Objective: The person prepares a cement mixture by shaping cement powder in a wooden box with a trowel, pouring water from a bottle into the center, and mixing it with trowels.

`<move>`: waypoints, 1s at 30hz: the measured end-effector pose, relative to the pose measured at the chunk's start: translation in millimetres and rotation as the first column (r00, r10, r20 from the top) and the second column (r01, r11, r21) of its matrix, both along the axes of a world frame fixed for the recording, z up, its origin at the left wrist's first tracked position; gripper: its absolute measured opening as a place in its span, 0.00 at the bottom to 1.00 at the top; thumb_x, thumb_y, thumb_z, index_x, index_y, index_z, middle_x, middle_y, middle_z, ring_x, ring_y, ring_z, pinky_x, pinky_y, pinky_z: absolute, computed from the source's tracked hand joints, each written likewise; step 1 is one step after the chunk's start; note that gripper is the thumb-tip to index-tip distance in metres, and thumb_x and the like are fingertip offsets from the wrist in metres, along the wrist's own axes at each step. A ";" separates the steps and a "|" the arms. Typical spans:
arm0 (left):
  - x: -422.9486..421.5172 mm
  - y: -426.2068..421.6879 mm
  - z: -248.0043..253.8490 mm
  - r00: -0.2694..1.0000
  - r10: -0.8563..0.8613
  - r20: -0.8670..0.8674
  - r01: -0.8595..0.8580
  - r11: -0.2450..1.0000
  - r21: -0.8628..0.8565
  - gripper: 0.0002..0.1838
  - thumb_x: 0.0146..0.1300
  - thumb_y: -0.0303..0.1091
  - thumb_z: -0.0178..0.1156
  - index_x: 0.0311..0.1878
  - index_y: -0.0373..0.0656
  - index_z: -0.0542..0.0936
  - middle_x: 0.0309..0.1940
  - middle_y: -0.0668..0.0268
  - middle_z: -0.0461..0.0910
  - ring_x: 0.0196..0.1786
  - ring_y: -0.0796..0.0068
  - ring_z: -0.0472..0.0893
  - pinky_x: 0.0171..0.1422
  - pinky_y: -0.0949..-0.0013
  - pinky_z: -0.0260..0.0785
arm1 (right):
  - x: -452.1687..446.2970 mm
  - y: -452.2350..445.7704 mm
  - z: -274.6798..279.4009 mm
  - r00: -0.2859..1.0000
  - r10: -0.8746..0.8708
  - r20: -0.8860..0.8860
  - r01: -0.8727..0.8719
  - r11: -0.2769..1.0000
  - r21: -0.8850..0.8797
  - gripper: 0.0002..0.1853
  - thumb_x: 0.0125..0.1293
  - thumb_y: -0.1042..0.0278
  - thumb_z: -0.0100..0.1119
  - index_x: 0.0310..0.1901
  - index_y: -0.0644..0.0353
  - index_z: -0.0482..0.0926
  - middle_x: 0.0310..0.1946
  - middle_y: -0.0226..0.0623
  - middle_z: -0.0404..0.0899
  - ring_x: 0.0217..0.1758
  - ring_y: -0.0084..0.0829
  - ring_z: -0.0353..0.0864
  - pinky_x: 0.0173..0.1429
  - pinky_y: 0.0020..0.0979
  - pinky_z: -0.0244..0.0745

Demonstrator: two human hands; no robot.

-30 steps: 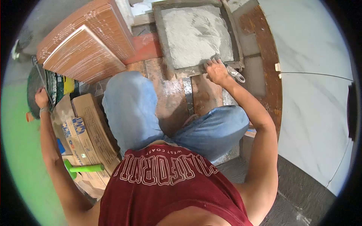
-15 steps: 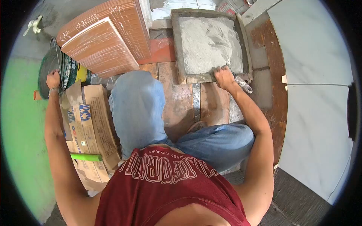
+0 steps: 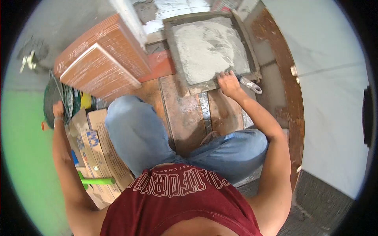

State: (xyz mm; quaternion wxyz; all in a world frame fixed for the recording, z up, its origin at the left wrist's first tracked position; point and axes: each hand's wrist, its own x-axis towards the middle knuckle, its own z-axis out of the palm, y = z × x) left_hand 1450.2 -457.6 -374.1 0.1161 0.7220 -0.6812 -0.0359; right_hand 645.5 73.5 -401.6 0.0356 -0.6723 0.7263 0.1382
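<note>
My left hand [image 3: 58,109] is at the mouth of a dark green bucket [image 3: 49,98] with a wire handle. Its fingers are small and dim there, so what they hold, if anything, does not show. My right hand [image 3: 229,83] has its fingers curled over the near rim of a shallow wooden tray [image 3: 193,89]. Pale grey powder [image 3: 204,49], like dry cement or mortar mix, fills much of that tray. Just right of this hand, a trowel handle [image 3: 251,84] sticks out past the rim, its blade hidden.
Terracotta-coloured tiles [image 3: 98,72] lean upright at the left. Cardboard boxes [image 3: 104,137] and a bright green tube [image 3: 98,181] lie beside my left leg. A tap [image 3: 28,61] is on the left wall. Large pale tiles [image 3: 330,114] and a wooden strip [image 3: 293,118] are at the right.
My left hand has gone lower into the bucket. My right hand stays at the tray's rim. The camera view has turned and shifted slightly.
</note>
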 end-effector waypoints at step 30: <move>-53.0 55.9 34.9 0.988 0.147 -0.051 -0.147 0.989 0.000 0.27 0.60 0.49 0.52 0.50 0.36 0.84 0.49 0.39 0.83 0.58 0.40 0.80 0.63 0.53 0.69 | 23.0 35.6 21.9 0.996 0.092 0.000 -0.090 0.972 0.217 0.23 0.53 0.65 0.68 0.51 0.63 0.78 0.50 0.46 0.79 0.58 0.41 0.79 0.66 0.39 0.66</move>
